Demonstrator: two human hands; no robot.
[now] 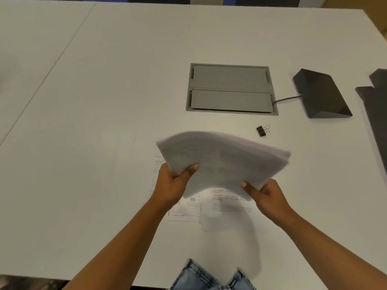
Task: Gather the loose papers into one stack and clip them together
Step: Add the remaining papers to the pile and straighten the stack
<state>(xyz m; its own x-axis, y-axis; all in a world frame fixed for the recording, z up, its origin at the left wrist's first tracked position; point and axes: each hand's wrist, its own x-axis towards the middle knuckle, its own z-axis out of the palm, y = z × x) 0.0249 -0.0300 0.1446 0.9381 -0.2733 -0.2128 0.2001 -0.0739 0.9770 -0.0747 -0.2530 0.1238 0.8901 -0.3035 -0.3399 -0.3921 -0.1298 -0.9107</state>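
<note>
A stack of white papers is lifted above the table, blurred and bowed. My left hand grips its near left corner, thumb on top. My right hand grips its near right edge. Under the stack, printed sheets still lie flat on the white table, one poking out at the left. A black binder clip lies on the table beyond the stack, to the right, apart from both hands.
A grey recessed cable hatch sits in the table past the clip. A dark wedge-shaped device with a cable stands to its right. A dark flat object lies at the right edge. Jeans show at the near table edge.
</note>
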